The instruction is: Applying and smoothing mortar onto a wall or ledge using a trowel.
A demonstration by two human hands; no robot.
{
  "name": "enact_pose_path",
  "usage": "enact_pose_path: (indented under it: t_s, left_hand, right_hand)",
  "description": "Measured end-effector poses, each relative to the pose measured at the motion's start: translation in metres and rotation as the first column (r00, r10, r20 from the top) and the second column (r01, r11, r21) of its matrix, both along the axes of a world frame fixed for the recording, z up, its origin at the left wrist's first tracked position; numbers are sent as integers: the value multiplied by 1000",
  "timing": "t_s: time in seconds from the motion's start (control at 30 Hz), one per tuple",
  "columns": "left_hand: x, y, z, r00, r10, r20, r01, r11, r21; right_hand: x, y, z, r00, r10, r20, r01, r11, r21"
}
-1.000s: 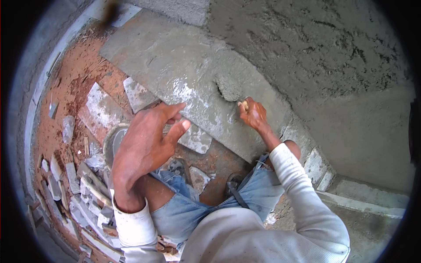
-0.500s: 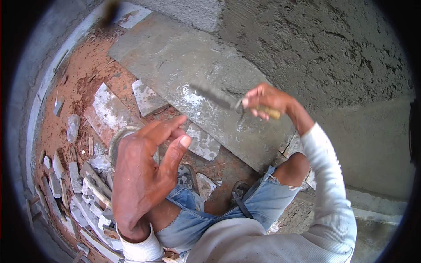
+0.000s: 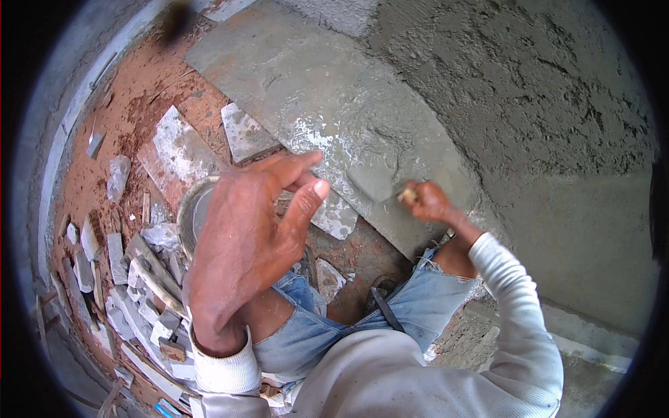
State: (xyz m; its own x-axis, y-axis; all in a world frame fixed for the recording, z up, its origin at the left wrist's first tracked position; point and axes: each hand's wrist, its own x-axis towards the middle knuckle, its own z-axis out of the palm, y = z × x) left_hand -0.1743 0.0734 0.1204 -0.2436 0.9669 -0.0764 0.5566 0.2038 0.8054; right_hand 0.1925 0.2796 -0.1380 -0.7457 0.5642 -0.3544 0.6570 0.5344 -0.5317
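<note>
My right hand is closed on the handle of a trowel, whose blade lies low on a grey slab smeared with wet mortar and glistening near its middle. My left hand hangs over my left thigh, fingers loosely bent and apart, holding nothing; it partly covers a round container with grey contents behind it. Smaller white-stained tiles border the slab on its near-left side.
Rough, freshly plastered grey surface fills the upper right, with a smoother band below. At left, reddish dirt holds a crumpled plastic bag and several broken tile pieces beside a concrete edge. My bent legs in torn jeans are below.
My right hand first rose and turned with the trowel, and has since come back down to the slab. The mortar lump seen earlier is flattened. My left hand stays similarly posed.
</note>
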Motion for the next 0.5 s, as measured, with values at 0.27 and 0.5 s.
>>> enact_pose_path:
  t_s: [0.27,0.5]
  left_hand:
    - [3,2,-1,999,-33,-36,31,998,-51]
    - [6,9,-2,998,27,54,-25,999,-34]
  right_hand:
    - [-87,17,-33,961,-276,25,242,880,408]
    - [-102,16,120,1000,0,-21,10,881,473]
